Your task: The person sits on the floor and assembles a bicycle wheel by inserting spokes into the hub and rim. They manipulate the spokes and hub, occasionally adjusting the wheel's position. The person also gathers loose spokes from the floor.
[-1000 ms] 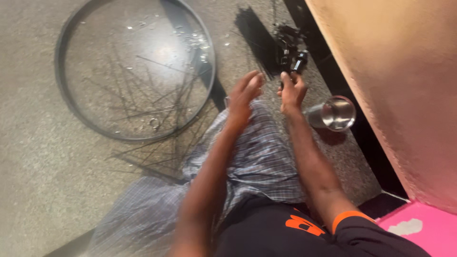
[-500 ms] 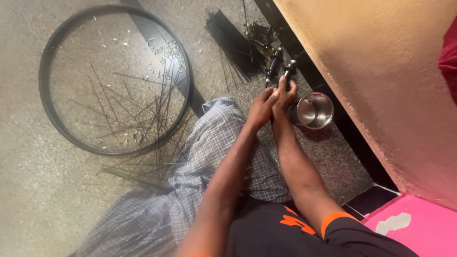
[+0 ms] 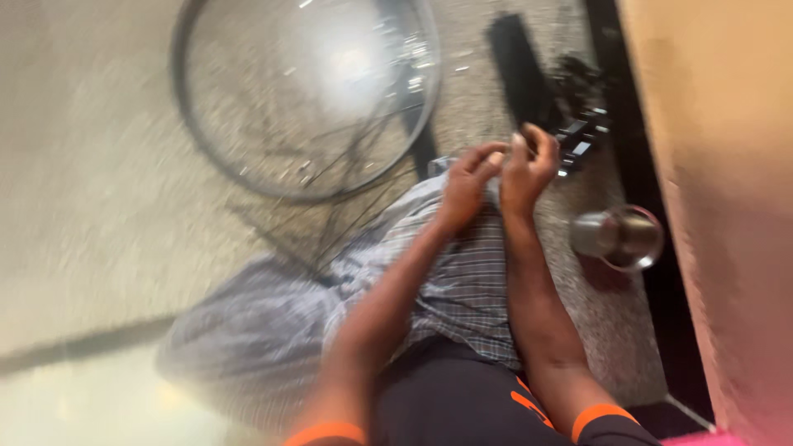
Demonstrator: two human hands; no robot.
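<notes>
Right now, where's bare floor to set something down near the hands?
Bare floor lies left of the wheel rim, out to the frame's left edge, and a narrow strip sits between rim and dark parts pile. Crowded: around both hands, left hand and right hand, with the metal cup against the wall.

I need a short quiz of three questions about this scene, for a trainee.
1. True or false: the left hand and right hand are close together.
2. What lies on the ground left of the hands? A) wheel rim B) bucket C) chair
3. Which object stands right of the right forearm?

Key:
1. True.
2. A.
3. A metal cup, close to the wall.
</notes>
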